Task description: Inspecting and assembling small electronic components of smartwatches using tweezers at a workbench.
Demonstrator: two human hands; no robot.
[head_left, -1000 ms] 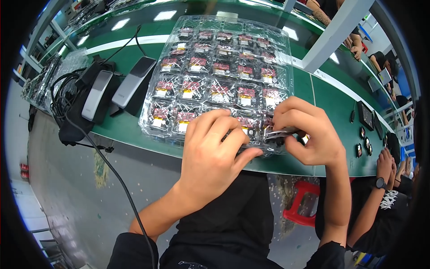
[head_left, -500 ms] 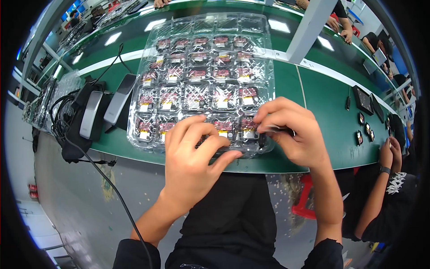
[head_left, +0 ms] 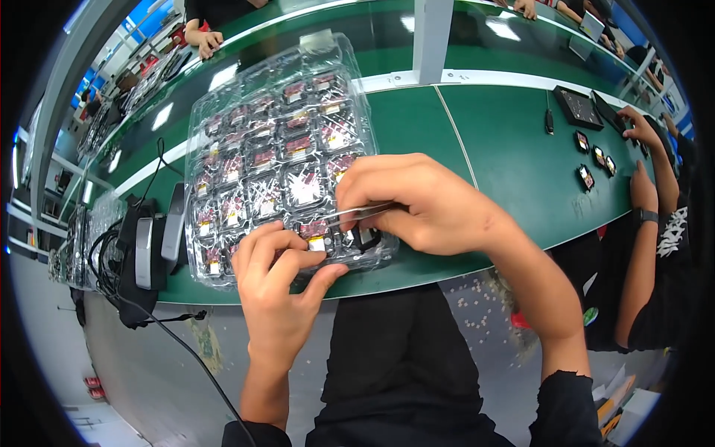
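Observation:
A clear plastic blister tray [head_left: 202, 112] lies slanted on the green bench, its pockets holding small square electronic modules with dark red boards and pale labels. Metal tweezers [head_left: 366, 209] are pinched in my right hand [head_left: 428, 205], their tips over the tray's near right corner. Close to those tips is a module [head_left: 316, 244] in the front row. My left hand [head_left: 274, 287] rests at the tray's near edge, fingers bent and thumb spread apart, nothing visible in its grasp. A black loop-shaped part [head_left: 365, 240] sits in the corner pocket beneath my right hand.
Two grey box-shaped devices [head_left: 144, 253] and tangled black cables [head_left: 108, 249] stand left of the tray. Several small modules [head_left: 585, 177] and a black open box [head_left: 578, 108] lie at right, beside a co-worker's hands [head_left: 642, 186]. A metal post [head_left: 432, 45] rises behind the bench.
The view has turned, so the tray appears farther left and more tilted. My right hand has moved inward over the tray's corner, and the tweezers now show clearly.

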